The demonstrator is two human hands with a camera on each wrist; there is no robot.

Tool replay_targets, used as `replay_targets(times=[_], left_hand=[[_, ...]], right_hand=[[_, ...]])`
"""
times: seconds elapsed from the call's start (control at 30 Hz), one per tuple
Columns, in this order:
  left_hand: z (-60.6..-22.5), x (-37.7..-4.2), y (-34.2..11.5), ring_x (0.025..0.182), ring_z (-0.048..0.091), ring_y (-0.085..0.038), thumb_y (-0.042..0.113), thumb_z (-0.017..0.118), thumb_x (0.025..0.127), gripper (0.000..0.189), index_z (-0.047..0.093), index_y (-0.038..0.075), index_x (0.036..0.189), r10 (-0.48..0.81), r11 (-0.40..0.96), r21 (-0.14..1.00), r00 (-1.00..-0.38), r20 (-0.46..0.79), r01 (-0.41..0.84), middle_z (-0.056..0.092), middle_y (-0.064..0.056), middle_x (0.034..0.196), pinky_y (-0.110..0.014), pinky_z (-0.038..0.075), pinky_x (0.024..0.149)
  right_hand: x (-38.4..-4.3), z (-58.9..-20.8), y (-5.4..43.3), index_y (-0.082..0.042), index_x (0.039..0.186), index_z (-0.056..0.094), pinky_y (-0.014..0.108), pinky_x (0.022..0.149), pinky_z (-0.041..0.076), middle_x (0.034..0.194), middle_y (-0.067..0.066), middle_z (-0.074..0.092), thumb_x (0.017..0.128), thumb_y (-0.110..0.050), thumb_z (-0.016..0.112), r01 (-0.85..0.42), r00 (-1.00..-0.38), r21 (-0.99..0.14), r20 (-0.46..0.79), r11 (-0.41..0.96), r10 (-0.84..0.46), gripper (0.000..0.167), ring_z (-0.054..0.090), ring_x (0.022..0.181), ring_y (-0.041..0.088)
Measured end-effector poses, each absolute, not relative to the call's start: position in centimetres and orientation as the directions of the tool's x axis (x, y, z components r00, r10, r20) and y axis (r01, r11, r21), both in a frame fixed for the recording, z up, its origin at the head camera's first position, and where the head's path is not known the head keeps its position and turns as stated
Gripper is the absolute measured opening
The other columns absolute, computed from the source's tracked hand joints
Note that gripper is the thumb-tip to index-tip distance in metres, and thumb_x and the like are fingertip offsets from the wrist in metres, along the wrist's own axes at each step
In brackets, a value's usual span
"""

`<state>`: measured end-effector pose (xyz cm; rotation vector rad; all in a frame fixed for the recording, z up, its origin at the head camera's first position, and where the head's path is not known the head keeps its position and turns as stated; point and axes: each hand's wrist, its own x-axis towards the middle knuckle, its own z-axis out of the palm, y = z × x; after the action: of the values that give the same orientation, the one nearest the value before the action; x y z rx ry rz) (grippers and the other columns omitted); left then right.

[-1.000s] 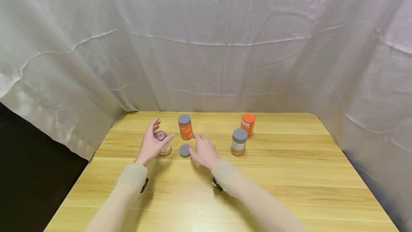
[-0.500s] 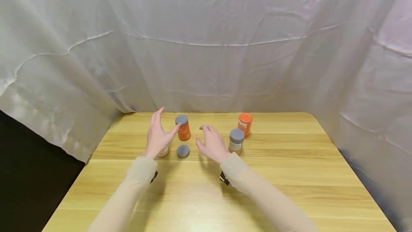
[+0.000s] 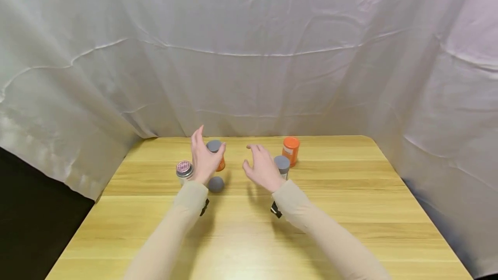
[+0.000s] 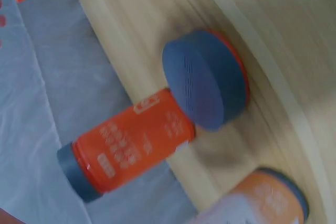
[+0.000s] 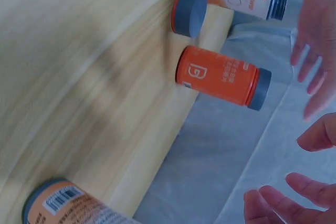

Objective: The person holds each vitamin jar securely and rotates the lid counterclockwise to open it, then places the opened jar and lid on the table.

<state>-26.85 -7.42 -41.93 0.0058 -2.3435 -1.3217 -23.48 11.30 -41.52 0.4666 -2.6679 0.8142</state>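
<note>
My left hand (image 3: 207,159) hovers in front of the grey-lidded orange bottle (image 4: 134,142), fingers and thumb spread, holding nothing; in the head view it partly covers that bottle. Just left of it stands a lidless bottle (image 3: 184,168) with a pink-patterned seal on top; its threaded neck (image 5: 279,4) shows in the right wrist view. A round grey cap (image 3: 215,184), orange along its lower rim, lies on the table below the left hand. My right hand (image 3: 265,170), fingers loosely bent and holding nothing, is raised beside a white-and-orange bottle (image 3: 282,175) with a grey lid.
An orange canister (image 3: 290,150) with an orange lid stands behind the grey-lidded bottle on the right. The wooden table (image 3: 350,211) ends at a pale grey curtain (image 3: 249,90) at the back and sides. A black area (image 3: 31,211) lies beyond the left edge.
My left hand has moved right, from the lidless bottle to in front of the orange one. My right hand has drawn away rightward from the grey cap. The head view has shifted slightly.
</note>
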Motion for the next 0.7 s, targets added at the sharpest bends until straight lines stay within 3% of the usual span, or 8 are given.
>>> replay_targets(times=[0.27, 0.5, 0.7], left_hand=[[-43.7, -27.8, -6.8, 0.148, 0.029, -0.036, 0.032, 0.078, 0.084, 0.099, 0.017, 0.021, 0.161, -0.272, 0.518, 0.85, -0.924, 0.27, 0.095, 0.02, -0.011, 0.165, -0.056, 0.035, 0.117], [-44.9, -28.2, -6.6, 0.147, 0.03, -0.04, 0.027, 0.079, 0.083, 0.106, 0.009, 0.022, 0.162, -0.307, 0.476, 0.879, -0.933, 0.186, 0.019, 0.016, -0.016, 0.166, -0.059, 0.033, 0.117], [-45.7, -28.6, -6.6, 0.145, 0.034, -0.041, 0.026, 0.079, 0.084, 0.107, 0.006, 0.024, 0.162, -0.337, 0.423, 0.905, -0.935, 0.11, -0.046, 0.021, -0.018, 0.164, -0.057, 0.033, 0.118]], right_hand=[[-23.1, -41.2, 11.7, -0.002, 0.134, 0.057, 0.049, 0.098, 0.053, 0.129, 0.019, 0.063, 0.091, -0.019, 0.068, -0.435, -0.873, -0.453, 0.426, 0.778, -0.239, 0.047, 0.061, 0.119, 0.036], [-22.8, -41.0, 11.9, 0.0, 0.138, 0.051, 0.054, 0.111, 0.044, 0.144, 0.026, 0.051, 0.092, -0.028, 0.069, -0.535, -0.793, -0.276, 0.49, 0.799, -0.362, 0.057, 0.05, 0.134, 0.042], [-22.8, -41.0, 11.7, -0.002, 0.14, 0.049, 0.058, 0.111, 0.043, 0.15, 0.027, 0.045, 0.092, -0.032, 0.069, -0.553, -0.763, -0.182, 0.503, 0.813, -0.406, 0.06, 0.046, 0.139, 0.043]])
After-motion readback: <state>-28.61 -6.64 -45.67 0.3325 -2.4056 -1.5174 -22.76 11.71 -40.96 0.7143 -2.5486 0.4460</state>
